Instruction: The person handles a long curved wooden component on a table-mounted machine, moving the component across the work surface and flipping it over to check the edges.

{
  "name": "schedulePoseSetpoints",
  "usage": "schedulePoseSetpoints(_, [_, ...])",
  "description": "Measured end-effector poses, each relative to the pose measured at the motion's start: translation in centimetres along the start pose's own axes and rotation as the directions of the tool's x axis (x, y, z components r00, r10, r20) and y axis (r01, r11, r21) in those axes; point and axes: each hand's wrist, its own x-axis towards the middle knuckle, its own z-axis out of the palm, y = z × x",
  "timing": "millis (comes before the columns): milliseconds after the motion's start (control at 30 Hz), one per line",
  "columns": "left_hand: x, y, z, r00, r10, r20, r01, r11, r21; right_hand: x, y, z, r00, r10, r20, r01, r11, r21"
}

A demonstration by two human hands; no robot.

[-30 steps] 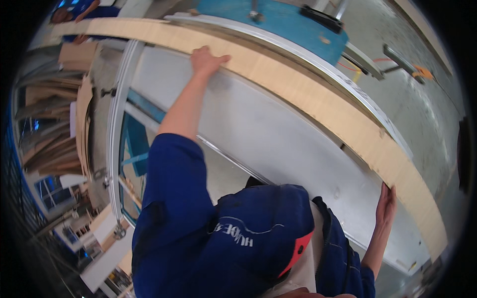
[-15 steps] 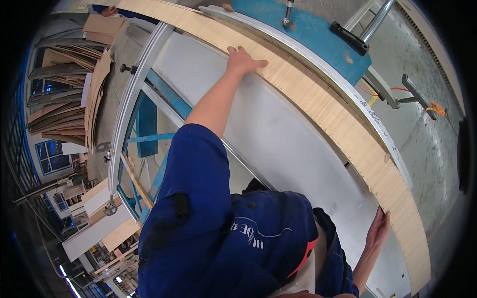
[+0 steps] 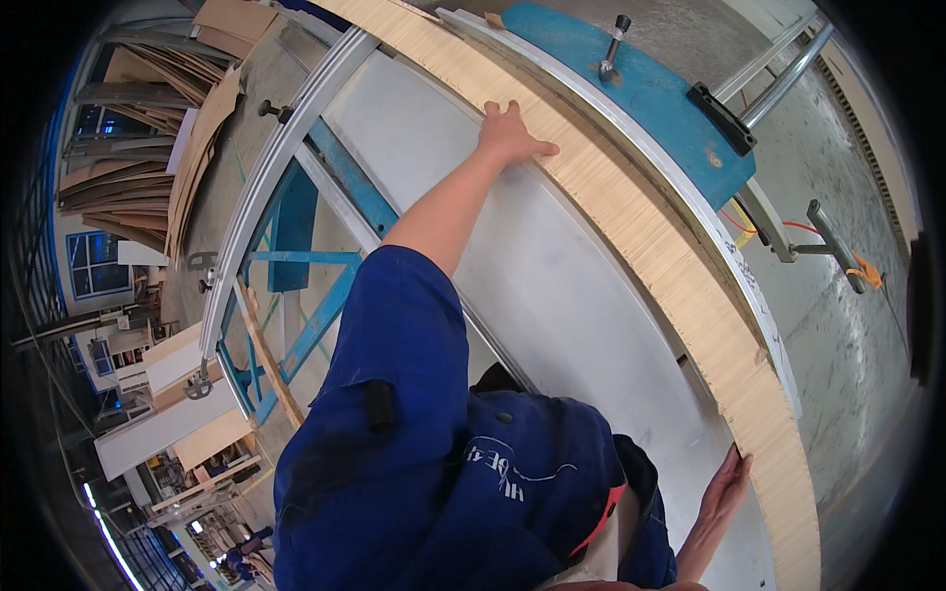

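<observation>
A long, light-coloured wooden board (image 3: 631, 231) runs from the upper left to the lower right across a grey metal machine table (image 3: 581, 295). My left hand (image 3: 510, 136) rests at the near edge of its upper part, with fingers and thumb spread. Further down, my right hand (image 3: 725, 485) lies against the same edge, its fingers stretched out and their tips touching the wood. Neither hand wraps round the board. A pale metal fence (image 3: 690, 197) follows the board's far side.
Beyond the fence are a blue machine part (image 3: 631, 84) with a black-knobbed lever (image 3: 613, 49) and a tubular arm (image 3: 838, 246). On the left, a metal frame (image 3: 286, 138) joins the table, with stacked sheets (image 3: 148, 118) behind. A blue sleeve shows at the top edge.
My view has turned slightly, so the scene sits lower. Both hands stay on the board's near edge. Another person's hand, seen before at the far upper left, is out of view.
</observation>
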Motion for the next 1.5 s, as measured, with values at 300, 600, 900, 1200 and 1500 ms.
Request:
schedulePoseSetpoints(300, [1.1,-0.7,-0.4,1.000,-0.001,-0.001,0.001,1.000,0.014,0.3,0.4,-0.1,0.998,0.033,0.047,-0.035,0.998,0.050])
schedulePoseSetpoints(600, [1.5,-1.0,-1.6,1.000,-0.009,0.019,0.009,1.000,0.020,0.4,1.3,0.9,0.997,0.039,0.059,-0.042,0.998,0.050])
schedulePoseSetpoints(900, [2.9,-2.2,-1.9,1.000,0.012,-0.004,-0.012,0.999,0.033,0.4,2.4,2.4,0.997,0.048,0.052,-0.052,0.997,0.062])
schedulePoseSetpoints(1200, [3.6,-2.7,-2.4,1.000,0.018,0.009,-0.018,1.000,0.003,0.8,3.6,3.2,0.998,0.035,0.043,-0.037,0.998,0.042])
schedulePoseSetpoints(1500, [4.8,-3.5,-2.9,1.000,0.019,0.010,-0.019,0.999,0.031,0.7,4.5,4.2,0.996,0.055,0.077,-0.058,0.997,0.041])
